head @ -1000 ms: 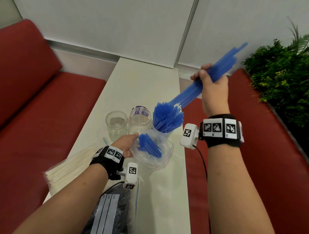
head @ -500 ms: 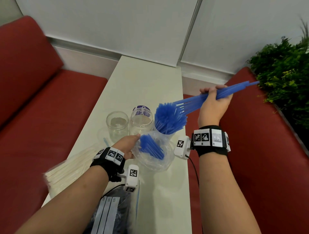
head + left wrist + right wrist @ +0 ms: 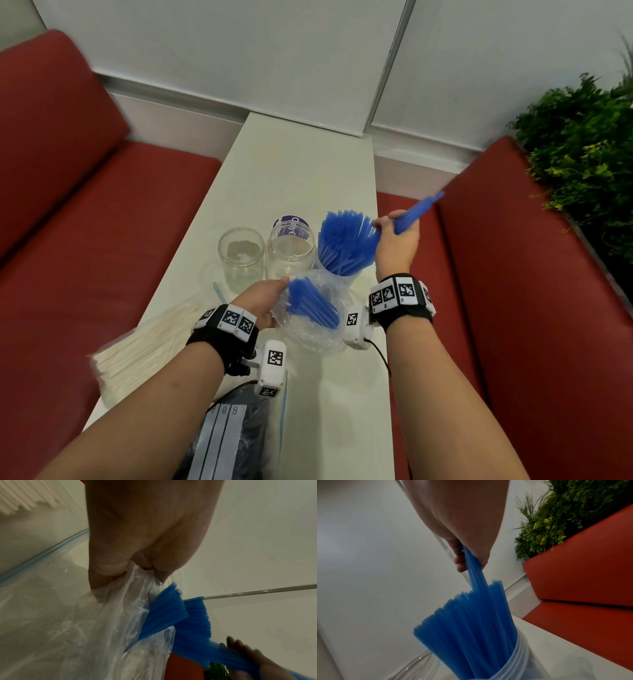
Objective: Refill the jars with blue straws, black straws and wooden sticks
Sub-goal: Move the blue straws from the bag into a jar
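Observation:
My right hand (image 3: 397, 236) grips a bundle of blue straws (image 3: 416, 210) and holds its lower end among the blue straws (image 3: 471, 628) standing in the right jar (image 3: 513, 666). My left hand (image 3: 265, 301) pinches the rim of a clear plastic bag (image 3: 315, 329) that still holds some blue straws (image 3: 311, 303); the left wrist view shows the fingers (image 3: 111, 566) bunching the plastic (image 3: 120, 615). Two clear jars (image 3: 241, 257) (image 3: 290, 251) stand empty to the left of the straw jar. Pale wooden sticks (image 3: 144, 346) lie in a bag at the table's left edge.
A dark bag of black straws (image 3: 233, 435) lies at the near table edge under my left forearm. The narrow white table (image 3: 301, 171) runs away from me between two red benches (image 3: 85, 240) (image 3: 534, 308). A green plant (image 3: 589, 154) stands at the far right.
My right hand has come down and toward the jar, tilting the blue bundle from steeply raised to low, its lower end now in among the jar's straws. The left hand stayed on the bag.

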### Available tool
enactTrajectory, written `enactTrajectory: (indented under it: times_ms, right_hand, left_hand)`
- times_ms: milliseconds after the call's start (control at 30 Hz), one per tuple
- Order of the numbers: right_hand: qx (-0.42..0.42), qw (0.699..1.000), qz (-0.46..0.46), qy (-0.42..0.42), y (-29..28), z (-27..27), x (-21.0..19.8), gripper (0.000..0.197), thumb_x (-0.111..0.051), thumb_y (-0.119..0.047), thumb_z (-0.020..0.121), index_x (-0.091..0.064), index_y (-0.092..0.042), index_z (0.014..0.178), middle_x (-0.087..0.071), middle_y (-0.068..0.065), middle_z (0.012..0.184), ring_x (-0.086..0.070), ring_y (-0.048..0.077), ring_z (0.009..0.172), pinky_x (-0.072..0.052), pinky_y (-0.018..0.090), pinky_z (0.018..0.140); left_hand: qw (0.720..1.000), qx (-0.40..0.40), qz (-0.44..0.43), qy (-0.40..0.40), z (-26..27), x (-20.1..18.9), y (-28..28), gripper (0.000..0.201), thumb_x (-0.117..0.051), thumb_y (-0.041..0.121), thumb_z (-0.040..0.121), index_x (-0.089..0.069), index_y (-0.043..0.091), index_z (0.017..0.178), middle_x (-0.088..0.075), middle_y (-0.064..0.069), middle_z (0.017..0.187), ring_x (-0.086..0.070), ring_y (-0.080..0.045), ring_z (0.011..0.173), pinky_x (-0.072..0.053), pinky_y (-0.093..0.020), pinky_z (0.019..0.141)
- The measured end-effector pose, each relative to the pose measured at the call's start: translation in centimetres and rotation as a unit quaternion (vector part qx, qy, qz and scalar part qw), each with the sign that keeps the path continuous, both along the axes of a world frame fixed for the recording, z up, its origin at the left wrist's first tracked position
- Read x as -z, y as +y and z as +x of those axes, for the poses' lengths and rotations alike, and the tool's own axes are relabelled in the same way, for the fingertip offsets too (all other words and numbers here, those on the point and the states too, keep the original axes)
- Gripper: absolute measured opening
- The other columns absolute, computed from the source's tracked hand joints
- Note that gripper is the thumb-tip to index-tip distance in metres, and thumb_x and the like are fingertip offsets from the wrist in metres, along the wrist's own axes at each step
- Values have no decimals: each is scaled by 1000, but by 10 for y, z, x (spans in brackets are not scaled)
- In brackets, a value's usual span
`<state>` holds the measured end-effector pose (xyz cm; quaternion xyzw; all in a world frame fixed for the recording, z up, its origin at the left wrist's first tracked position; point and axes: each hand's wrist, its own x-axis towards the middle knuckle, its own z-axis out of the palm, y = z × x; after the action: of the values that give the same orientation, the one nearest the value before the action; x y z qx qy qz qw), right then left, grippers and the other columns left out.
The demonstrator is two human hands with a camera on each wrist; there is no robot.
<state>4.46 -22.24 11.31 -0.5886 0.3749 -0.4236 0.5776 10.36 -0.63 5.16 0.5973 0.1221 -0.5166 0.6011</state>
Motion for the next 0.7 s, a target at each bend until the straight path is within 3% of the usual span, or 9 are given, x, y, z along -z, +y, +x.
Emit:
enactTrajectory:
  times_ms: [133,200,333,400,433,500,567,633,700]
  right_hand:
    - [-117,987,5,112,7,12,7,17,-64,0,91,-62,-17,94,-64,2,90,-61,15,82,-50,31,77]
    - [-162,980,-17,119,9,15,3,18,-66,-2,90,-58,-12,102,-62,4,95,-59,13,85,-51,28,78]
    - [-149,979,-133,43,5,21,-19,31,-64,-2,87,-55,-28,101,-63,-5,93,-58,-3,81,-49,12,77]
    - [-133,966,-215,57,4,22,-22,35,-58,-6,91,-60,-33,112,-66,-7,101,-58,-6,88,-49,12,84]
    - [-131,954,-259,81,6,22,-19,33,-54,-9,95,-62,-30,120,-67,-7,112,-59,-5,101,-46,15,95]
    - [-158,918,-320,172,9,19,-1,35,-44,-19,105,-56,-19,138,-57,2,141,-46,9,134,-26,27,120]
    - [-217,860,-328,325,13,15,19,49,-36,-35,109,-36,-14,153,-36,8,159,-19,23,151,-6,42,125]
    - [-245,784,-360,441,14,10,29,58,-28,-47,109,-28,-14,157,-21,6,167,-3,25,156,3,49,125]
    - [-234,789,-379,424,11,11,20,59,-26,-50,108,-33,-16,156,-19,5,168,0,25,157,7,51,125]
  left_hand:
    - [1000,0,4,-7,0,-2,-1,43,-49,34,107,-55,5,138,-66,-22,129,-66,-38,117,-49,-55,105]
    - [1000,3,7,-10,0,-3,-2,44,-50,35,107,-55,6,139,-65,-22,131,-65,-38,117,-50,-54,105]
    - [1000,6,5,-11,2,-2,-1,43,-49,35,107,-55,6,139,-66,-21,129,-66,-37,117,-50,-50,105]
    - [1000,9,6,-13,2,-1,0,43,-47,35,108,-56,5,137,-69,-20,126,-66,-36,117,-50,-49,103]
    - [1000,9,8,-13,3,1,0,43,-47,36,108,-56,5,137,-69,-21,126,-66,-36,117,-50,-50,105]
    - [1000,7,7,-9,3,3,0,44,-47,36,108,-56,5,138,-68,-21,126,-66,-37,118,-48,-54,108]
    - [1000,6,4,-5,3,4,-1,44,-47,36,108,-56,4,138,-68,-22,127,-65,-38,119,-47,-53,108]
    - [1000,7,7,-7,3,4,-2,44,-46,36,108,-57,5,138,-68,-21,127,-65,-38,119,-47,-53,108]
    - [1000,7,9,-9,4,2,-3,44,-47,35,108,-56,5,138,-68,-22,128,-65,-38,119,-46,-55,109]
